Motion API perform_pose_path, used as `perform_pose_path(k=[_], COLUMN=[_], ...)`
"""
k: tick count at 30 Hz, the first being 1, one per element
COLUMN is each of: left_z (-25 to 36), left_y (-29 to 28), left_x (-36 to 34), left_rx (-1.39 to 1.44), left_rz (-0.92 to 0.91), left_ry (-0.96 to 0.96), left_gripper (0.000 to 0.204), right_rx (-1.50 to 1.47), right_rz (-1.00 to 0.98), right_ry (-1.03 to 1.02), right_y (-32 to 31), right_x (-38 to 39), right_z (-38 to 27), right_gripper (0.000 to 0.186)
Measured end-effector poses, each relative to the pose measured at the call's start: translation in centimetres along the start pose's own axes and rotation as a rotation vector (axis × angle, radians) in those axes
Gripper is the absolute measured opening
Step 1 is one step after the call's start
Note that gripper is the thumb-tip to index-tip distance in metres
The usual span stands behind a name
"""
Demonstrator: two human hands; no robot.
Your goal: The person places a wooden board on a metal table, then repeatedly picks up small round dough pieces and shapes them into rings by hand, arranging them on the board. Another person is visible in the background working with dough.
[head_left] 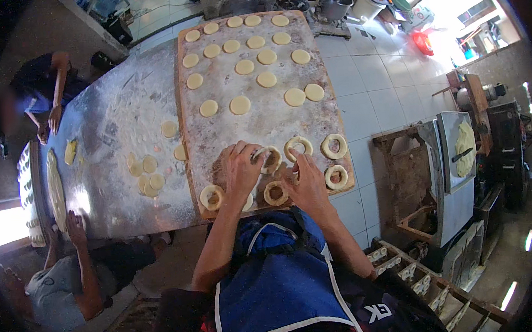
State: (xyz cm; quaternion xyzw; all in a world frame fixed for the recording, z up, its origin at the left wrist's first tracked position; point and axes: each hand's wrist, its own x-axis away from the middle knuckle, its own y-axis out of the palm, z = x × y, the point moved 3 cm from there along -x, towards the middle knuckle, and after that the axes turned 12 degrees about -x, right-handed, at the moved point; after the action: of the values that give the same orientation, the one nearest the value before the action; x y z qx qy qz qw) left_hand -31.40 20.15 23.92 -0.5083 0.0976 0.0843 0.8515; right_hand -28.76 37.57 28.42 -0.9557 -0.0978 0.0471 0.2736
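At the near part of a floured wooden board, my left hand has its fingers closed on the left rim of a pale dough ring. My right hand is just to the right, its fingers apart, with fingertips at the lower edge of another dough ring. Between my wrists lies a further dough ring. Two rings sit at the board's right edge, and one dough ring lies left of my left forearm. A dough piece is partly hidden beside that forearm.
Several flat dough rounds cover the far board. A floured metal table adjoins it on the left, holding more rounds and a long dough strip. Two people work there. At right, a stand bears a tray with dough and a knife.
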Motion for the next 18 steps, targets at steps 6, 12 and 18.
perform_pose_path(k=[6, 12, 18], left_z=[-2.7, -11.7, -18.5], left_y=[-2.1, -10.0, -11.1], left_x=[1.6, 6.6, 8.8], left_rx=[0.193, -0.04, 0.27], left_rz=[0.086, 0.193, 0.17], left_ry=[-0.103, -0.391, -0.631], left_gripper=[0.023, 0.025, 0.027], right_rx=[-0.003, 0.38, 0.568], right_rz=[0.058, -0.306, -0.571], right_ry=[-0.262, -0.506, -0.477], right_y=[6.0, 21.4, 25.8], right_x=[-4.3, -12.2, -15.0], right_z=[-2.1, -6.2, -8.7], right_gripper=[0.035, 0.022, 0.022])
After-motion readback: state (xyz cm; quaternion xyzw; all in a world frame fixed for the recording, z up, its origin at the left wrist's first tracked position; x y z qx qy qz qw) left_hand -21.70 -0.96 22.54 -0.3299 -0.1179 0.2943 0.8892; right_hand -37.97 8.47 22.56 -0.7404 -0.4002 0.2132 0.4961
